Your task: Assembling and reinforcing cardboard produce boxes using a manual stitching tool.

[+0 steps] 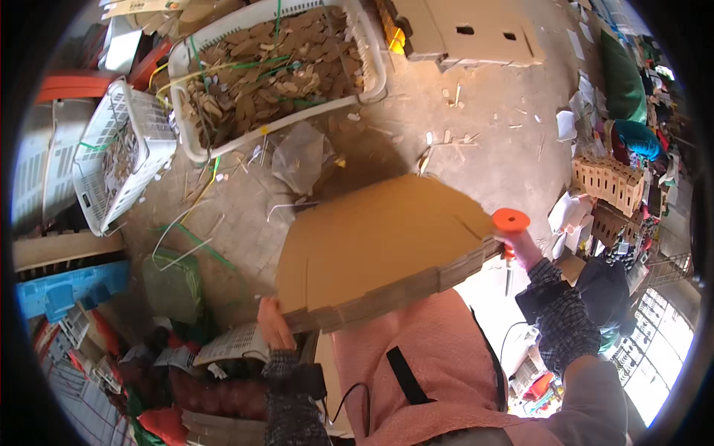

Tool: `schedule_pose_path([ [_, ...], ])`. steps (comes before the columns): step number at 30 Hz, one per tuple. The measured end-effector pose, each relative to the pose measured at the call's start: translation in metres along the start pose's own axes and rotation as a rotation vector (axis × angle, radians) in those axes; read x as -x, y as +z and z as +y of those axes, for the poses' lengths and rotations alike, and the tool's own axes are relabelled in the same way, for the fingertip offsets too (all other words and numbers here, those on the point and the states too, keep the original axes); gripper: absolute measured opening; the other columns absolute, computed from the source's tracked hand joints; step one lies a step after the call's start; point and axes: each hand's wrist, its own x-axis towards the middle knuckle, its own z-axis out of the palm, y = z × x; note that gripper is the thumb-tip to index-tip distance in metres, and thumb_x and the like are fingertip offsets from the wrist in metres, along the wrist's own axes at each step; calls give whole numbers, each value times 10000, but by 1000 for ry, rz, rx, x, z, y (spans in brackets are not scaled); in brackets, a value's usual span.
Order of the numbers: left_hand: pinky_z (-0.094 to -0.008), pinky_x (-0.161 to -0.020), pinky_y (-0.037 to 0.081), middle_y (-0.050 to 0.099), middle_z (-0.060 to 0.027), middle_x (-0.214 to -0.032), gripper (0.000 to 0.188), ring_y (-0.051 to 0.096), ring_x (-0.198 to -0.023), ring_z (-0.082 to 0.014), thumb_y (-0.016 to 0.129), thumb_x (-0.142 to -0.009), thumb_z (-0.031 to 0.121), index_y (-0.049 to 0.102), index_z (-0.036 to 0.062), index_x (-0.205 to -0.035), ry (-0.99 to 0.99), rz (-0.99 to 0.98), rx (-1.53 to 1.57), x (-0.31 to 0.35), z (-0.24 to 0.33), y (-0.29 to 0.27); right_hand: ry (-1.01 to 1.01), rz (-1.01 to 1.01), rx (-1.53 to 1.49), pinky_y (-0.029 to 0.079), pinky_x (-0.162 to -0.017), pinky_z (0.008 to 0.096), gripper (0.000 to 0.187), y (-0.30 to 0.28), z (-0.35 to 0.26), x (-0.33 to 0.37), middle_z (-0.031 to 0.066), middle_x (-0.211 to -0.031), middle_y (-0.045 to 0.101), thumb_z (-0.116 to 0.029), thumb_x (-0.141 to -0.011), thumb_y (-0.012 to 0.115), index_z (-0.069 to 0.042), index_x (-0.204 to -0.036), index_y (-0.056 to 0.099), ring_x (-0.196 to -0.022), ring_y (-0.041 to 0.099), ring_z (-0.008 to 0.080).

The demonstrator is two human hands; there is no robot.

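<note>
Cardboard stack (379,241), one, brown, of several flat sheets with a curved far edge and a stepped near edge, positioned at centre between the two hands, raised above the floor (491,111) and close in front of the pink apron (416,349); left hand (276,325), one, its fingers pinching the stack's near left corner, thumb not clearly seen; right hand (525,250), one, curled in at the stack's right end, its fingertips against the corner, an orange tool (511,219) in the same grip; this tool with a round flat top above the hand and a further orange part below it; sleeves, two, dark and patterned, on the wearer's forearms; large crate (378,74), white, beyond the stack, filled with brown scraps (260,74) and crossed by green straps; small crate (154,115), white, tilted, just left of the large one, with paler scraps inside; clear bag (301,156), crumpled, on the floor between the large crate and the stack; cardboard box (483,33), brown, with two dark slots, at the far right of the large crate; slotted cartons (606,178), brown, at right; green sack (623,74), bulky, beyond these; blue crate (71,290), at the left edge; loose strips and offcuts, many, strewn about the floor, too small to tell singly.
</note>
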Motion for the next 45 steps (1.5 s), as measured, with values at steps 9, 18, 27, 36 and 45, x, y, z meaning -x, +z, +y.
schedule_pose_path([
  [9, -362, -634, 388, 477, -112, -662, 255, 416, -640, -191, 469, -859, 188, 533, -44, -773, -60, 153, 191, 19, -22, 15, 142, 173, -92, 411, -472, 243, 254, 11, 21, 7, -13, -731, 591, -237, -813, 675, -66, -991, 617, -577, 539, 83],
  [18, -331, -640, 393, 525, -66, -688, 207, 436, -665, -154, 510, -828, 119, 545, -61, -732, -159, 189, 550, -3, -10, -5, -19, 123, -90, 343, -396, 234, 141, 22, 21, 13, -29, -647, 542, -207, -840, 649, -91, -907, 603, -468, 471, 67],
  [27, -333, -675, 437, 586, -86, -714, 196, 532, -693, -202, 503, -830, 129, 601, -32, -776, -105, 388, 419, -15, -6, 6, -12, 141, -235, 451, -532, 252, 203, 38, 42, 6, 7, -789, 623, -150, -827, 639, -55, -1006, 618, -646, 589, 97],
  [36, -481, -738, 457, 633, -257, -826, 316, 600, -787, -424, 465, -835, 255, 629, -13, -802, -7, 445, -76, -21, -20, 9, -217, 155, -210, 479, -829, 298, 275, 29, 64, -35, 11, -976, 623, 22, -785, 554, -69, -1032, 633, -947, 581, 137],
  [45, -426, -687, 529, 666, -134, -823, 214, 656, -787, -319, 539, -847, 187, 679, 61, -744, 17, 336, -675, 1, -78, -70, -41, 91, -105, 491, -731, 288, 229, 79, -61, 73, 13, -918, 637, -70, -803, 639, -91, -1031, 649, -846, 598, 125],
])
